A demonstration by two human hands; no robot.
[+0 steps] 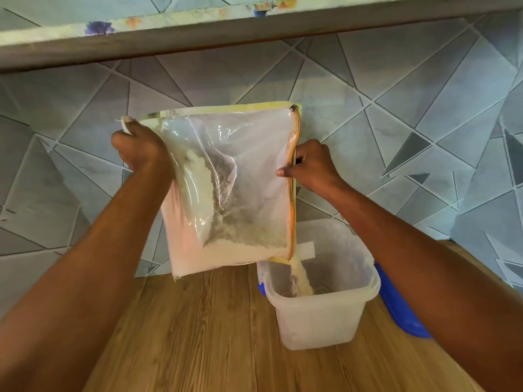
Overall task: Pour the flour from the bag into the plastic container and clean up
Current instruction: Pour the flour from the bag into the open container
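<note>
two hands hold the bag [226,193] tilted above the wooden surface [198,335]: left hand [138,148] grasping its top corner, right hand [308,165] pinching the zipper edge. flour [301,278] streams from the lower corner into the plastic container [319,315]. a sudden slump could overshoot the rim, dusting the blue lid [402,312].

Bag [232,188] above container [319,315], lid [402,306] right.
</note>
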